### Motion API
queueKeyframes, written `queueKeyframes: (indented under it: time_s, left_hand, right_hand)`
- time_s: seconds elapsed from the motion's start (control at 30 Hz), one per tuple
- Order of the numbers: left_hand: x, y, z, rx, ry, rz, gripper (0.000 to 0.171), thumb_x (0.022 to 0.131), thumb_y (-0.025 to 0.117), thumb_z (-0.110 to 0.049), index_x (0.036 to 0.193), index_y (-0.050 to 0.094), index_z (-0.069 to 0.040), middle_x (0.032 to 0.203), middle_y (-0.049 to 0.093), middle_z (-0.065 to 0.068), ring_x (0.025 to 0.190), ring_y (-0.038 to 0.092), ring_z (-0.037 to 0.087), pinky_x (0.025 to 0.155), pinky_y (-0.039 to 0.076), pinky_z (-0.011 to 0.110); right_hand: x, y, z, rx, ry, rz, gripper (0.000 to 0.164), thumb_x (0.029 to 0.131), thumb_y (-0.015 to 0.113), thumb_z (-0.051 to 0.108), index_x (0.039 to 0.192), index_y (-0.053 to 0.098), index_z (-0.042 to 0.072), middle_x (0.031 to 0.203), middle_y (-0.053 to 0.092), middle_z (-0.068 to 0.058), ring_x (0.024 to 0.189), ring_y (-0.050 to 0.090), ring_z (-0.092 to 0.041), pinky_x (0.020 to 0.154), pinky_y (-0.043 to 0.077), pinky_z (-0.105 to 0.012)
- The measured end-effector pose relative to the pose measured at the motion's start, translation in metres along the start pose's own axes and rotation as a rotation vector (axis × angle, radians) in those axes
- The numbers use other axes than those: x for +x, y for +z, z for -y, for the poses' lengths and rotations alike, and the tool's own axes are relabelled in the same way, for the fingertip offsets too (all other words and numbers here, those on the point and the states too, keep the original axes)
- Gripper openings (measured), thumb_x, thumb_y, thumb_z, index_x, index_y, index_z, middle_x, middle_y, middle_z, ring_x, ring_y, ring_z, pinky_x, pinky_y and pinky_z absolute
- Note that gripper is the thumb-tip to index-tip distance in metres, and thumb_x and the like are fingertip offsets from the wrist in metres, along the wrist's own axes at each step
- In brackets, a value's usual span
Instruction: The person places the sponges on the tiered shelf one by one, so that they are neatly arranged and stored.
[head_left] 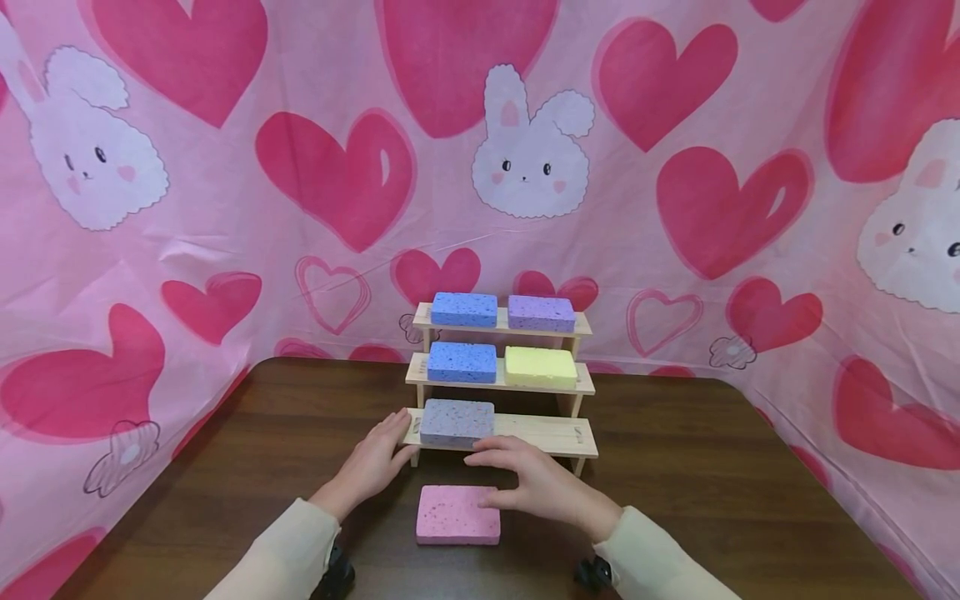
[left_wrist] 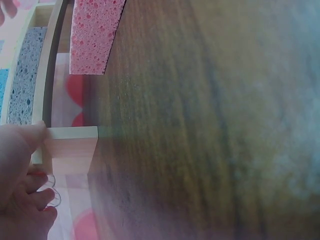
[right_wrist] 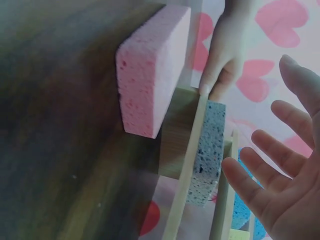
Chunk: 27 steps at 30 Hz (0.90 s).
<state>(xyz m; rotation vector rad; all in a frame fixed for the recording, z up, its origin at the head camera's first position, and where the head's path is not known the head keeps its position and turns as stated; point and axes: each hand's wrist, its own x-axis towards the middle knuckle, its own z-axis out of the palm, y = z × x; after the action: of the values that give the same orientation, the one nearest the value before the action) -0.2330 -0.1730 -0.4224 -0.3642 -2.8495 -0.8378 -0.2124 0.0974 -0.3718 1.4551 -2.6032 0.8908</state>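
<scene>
A small three-step wooden shelf stands on the table. My left hand grips the left end of its lowest step, thumb at the front edge. On that step lies a grey speckled sponge, just right of the left hand. A pink sponge lies flat on the table in front of the shelf. My right hand hovers between the pink sponge and the lowest step, its fingers spread and holding nothing. In the right wrist view, the right hand's fingers stand apart from the grey sponge.
The middle step carries a blue sponge and a yellow sponge. On the top step sit another blue sponge and a purple sponge. Behind the dark wooden table hangs a pink cloth with hearts and rabbits.
</scene>
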Motion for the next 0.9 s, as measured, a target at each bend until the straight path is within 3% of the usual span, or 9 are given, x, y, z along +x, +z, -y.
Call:
queueKeyframes:
  time_s: [0.3,0.9]
  left_hand:
    - [-0.001,0.0,0.0,-0.01,-0.009,0.001,0.062,0.087,0.064,-0.023,0.139,0.038,-0.001,0.144,0.033,0.016,0.133,0.026,0.034,0.105,0.024,0.048]
    - [-0.001,0.0,0.0,-0.011,0.001,-0.005,0.061,0.087,0.064,-0.021,0.138,0.039,0.0,0.144,0.033,0.017,0.132,0.026,0.034,0.104,0.024,0.05]
  right_hand:
    - [-0.006,0.011,-0.004,0.01,0.02,0.051,0.043,0.08,0.072,0.031,0.119,0.062,0.016,0.125,0.053,0.0,0.114,0.048,-0.016,0.095,0.04,-0.035]
    - [-0.01,0.026,-0.015,0.01,0.066,0.159,0.048,0.077,0.073,0.037,0.119,0.063,0.015,0.128,0.051,-0.009,0.117,0.045,-0.018,0.096,0.039,-0.034]
